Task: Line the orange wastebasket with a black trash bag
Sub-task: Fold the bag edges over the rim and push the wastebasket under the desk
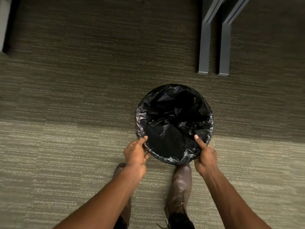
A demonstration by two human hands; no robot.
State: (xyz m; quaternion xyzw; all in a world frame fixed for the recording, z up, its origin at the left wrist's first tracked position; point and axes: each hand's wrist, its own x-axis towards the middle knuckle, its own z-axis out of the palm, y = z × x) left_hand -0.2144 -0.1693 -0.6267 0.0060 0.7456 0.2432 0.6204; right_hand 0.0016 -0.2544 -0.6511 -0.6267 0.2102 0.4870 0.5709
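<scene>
A round wastebasket stands on the carpet just in front of my feet. A black trash bag (173,123) covers it completely, folded over the rim all the way round, so none of its orange shows. The bag sags inside, crinkled and dark. My left hand (136,153) pinches the bag at the near-left of the rim, thumb on top. At the near-right of the rim my right hand (205,156) grips the bag the same way, thumb pressed inside the opening.
Two grey metal furniture legs (204,52) (224,53) stand on the carpet just beyond the basket, to the right. A dark furniture edge (6,30) is at the far left. My brown boots (180,187) are right behind the basket.
</scene>
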